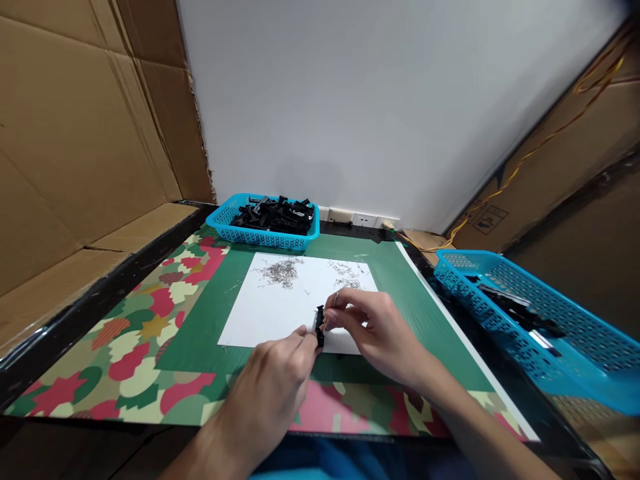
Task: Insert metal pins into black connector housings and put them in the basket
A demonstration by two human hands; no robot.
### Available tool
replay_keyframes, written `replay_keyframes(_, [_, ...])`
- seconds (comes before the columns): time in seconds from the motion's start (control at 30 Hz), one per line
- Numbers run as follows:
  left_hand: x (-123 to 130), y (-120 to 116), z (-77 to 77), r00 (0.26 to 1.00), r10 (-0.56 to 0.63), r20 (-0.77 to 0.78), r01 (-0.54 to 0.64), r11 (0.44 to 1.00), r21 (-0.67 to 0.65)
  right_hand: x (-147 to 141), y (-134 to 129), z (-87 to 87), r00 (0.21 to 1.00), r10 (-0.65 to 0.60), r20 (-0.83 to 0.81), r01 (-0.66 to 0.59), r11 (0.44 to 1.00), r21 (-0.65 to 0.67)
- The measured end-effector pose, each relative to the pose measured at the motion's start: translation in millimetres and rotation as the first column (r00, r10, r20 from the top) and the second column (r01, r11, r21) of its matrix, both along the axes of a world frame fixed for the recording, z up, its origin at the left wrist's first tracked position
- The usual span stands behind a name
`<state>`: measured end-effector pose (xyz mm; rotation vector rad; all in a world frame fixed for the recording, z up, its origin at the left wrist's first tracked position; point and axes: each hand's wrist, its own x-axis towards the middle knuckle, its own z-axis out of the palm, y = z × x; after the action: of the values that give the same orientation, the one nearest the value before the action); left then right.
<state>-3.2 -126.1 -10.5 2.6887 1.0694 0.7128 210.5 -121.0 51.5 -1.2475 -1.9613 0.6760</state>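
A small black plastic part (321, 319) stands over the lower edge of a white sheet (270, 313). My left hand (283, 367) is closed round its lower end. My right hand (370, 323) is pinched against the part's right side, fingertips touching it; whatever small thing those fingertips hold is too small to make out. On the sheet lie two scattered groups of tiny metal pieces, a denser pile (283, 272) at the upper left and a looser one (347, 270) at the upper right, partly behind my right hand.
A blue basket (265, 238) full of black parts stands at the back left. Another blue basket (575, 303) with fewer parts is at the right. Cardboard walls flank the table; sockets (365, 220) line the back wall.
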Motion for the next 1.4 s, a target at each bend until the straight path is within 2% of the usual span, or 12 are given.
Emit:
replay_keyframes(0.1, [0.8,1.2,1.6,1.000,0.001,0.002,-0.001,1.000,-0.002,-1.0,-0.9,-0.3,1.000,0.013,-0.022,-0.013,1.000,0.005])
replay_keyframes(0.33, [3.9,2.0,6.4,0.999,0.013,0.041,-0.016,0.997,0.074,-4.1,-1.7,-5.3,0.997,0.047,0.065,-0.053,0.995,0.086])
replay_keyframes(0.77, [3.6,-5.6,10.3,0.999,-0.027,-0.024,0.028,0.998,0.061,-8.2,-4.3,-1.5,0.995,0.054,0.080,-0.063,0.991,0.120])
replay_keyframes(1.1, [0.4,0.8,3.8,0.998,-0.056,-0.043,0.055,0.998,-0.019,-6.0,-6.5,-14.6,0.999,0.030,-0.023,-0.025,0.984,0.176])
replay_keyframes(1.4, [-3.0,1.1,-5.9,0.997,-0.039,0.067,0.036,0.998,0.049,-4.3,-11.5,-29.0,0.996,-0.033,-0.078,0.048,0.979,0.199])
